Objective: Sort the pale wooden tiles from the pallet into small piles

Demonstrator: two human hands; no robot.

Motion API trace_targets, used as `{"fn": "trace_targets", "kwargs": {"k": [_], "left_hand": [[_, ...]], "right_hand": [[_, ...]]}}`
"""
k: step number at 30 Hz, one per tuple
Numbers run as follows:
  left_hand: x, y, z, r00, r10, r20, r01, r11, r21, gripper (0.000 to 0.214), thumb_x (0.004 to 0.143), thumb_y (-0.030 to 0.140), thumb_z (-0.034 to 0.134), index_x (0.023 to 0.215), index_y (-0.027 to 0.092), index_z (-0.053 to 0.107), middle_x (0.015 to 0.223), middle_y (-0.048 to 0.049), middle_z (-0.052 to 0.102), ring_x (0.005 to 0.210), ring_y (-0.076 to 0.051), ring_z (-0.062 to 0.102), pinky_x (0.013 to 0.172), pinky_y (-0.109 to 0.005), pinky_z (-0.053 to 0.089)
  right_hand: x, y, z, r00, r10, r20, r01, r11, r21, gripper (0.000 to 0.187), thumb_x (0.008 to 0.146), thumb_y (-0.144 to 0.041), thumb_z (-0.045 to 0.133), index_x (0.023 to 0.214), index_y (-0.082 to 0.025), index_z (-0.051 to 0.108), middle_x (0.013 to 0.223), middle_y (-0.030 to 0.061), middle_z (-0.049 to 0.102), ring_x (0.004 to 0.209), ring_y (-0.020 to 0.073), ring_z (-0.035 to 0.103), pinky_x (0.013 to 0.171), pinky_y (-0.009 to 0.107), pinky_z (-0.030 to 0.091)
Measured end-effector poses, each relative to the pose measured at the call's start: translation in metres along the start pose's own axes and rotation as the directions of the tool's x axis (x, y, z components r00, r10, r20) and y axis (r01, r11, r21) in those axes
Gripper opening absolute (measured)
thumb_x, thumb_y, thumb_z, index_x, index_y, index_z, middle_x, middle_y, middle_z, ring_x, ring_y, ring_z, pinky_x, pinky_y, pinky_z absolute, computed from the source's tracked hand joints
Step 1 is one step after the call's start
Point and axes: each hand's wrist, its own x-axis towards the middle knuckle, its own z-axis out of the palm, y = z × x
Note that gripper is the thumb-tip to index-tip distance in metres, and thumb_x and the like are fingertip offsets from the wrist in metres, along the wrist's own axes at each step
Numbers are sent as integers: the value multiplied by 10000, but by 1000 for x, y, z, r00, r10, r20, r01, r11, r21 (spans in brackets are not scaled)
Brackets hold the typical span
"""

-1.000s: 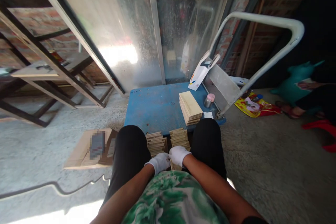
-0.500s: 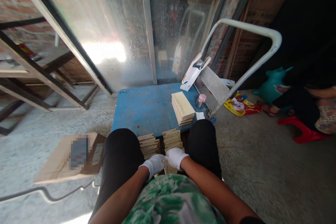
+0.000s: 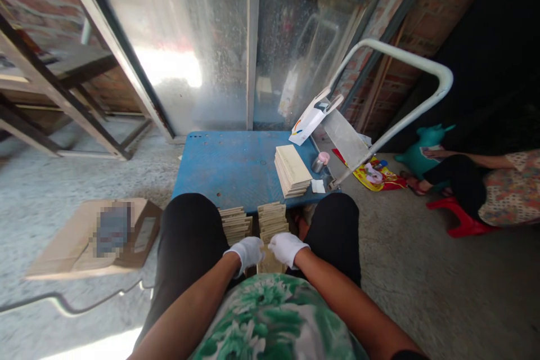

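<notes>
Blue cart stands ahead; left hand and right hand nearly meet over boards, grip impossible to tell. Bumped by either, these uneven boards could topple.

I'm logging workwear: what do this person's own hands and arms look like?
The left hand and right hand wear white gloves ending at the wrists. The forearms are bare; something black, perhaps a sleeve edge, crosses the right arm at the bottom.
</notes>
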Motion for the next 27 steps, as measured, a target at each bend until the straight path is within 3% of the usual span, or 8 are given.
{"fn": "trace_targets", "kwargs": {"k": [4, 10, 14, 19, 23, 27], "left_hand": [[1, 0, -1, 997, -72, 4, 72, 997, 3, 411, 862, 269, 469, 1177, 90, 663, 1192, -172, 663, 1115, -284, 628, 968, -324, 469], [2, 0, -4, 997, -71, -8, 70, 997, -24, 404, 839, 276, 492, 1151, 100, 679, 1149, -170, 682, 1058, -296, 651, 914, -341, 497], [3, 0, -1, 999, -46, -18, 45, 998, -44, 343, 846, 277, 493, 1048, 122, 723, 1093, -168, 702, 1027, -287, 661, 899, -337, 499], [11, -4, 13, 996, -90, -8, 89, 993, -82, 336, 845, 282, 511, 1022, 95, 726, 1049, -206, 703, 969, -317, 676, 859, -379, 514], [19, -10, 28, 993, -114, 13, 115, 983, -141, 319, 829, 277, 526, 997, 95, 726, 1018, -211, 706, 956, -327, 675, 844, -388, 509], [27, -16, 39, 997, -69, 32, 75, 967, -244, 248, 771, 260, 572, 921, 144, 732, 902, -165, 719, 870, -313, 679, 789, -387, 510]], "right_hand": [[-2, -1, -1, 1000, 3, 0, -3, 1000, 25, 358, 908, -336, 452, 1014, -150, 740, 1057, 171, 708, 1004, 283, 662, 811, 327, 474], [-5, -2, -1, 1000, 20, -5, -19, 996, 82, 316, 903, -322, 473, 967, -183, 750, 1010, 121, 727, 929, 223, 669, 741, 267, 444], [0, 11, -18, 997, 30, -77, -20, 991, 134, 339, 922, -367, 458, 949, -191, 746, 975, 88, 731, 867, 180, 655, 702, 239, 412], [20, 66, -63, 969, 132, -207, -97, 981, 171, 354, 936, -404, 456, 900, -185, 731, 934, 70, 723, 854, 163, 625, 732, 230, 394], [38, 122, -100, 909, 309, -281, -260, 945, 199, 366, 961, -366, 401, 970, -171, 711, 998, 76, 710, 890, 169, 617, 735, 231, 396], [57, 166, -121, 853, 430, -297, -376, 899, 224, 402, 965, -347, 368, 944, -144, 714, 967, 108, 707, 891, 195, 625, 723, 247, 404]]}}
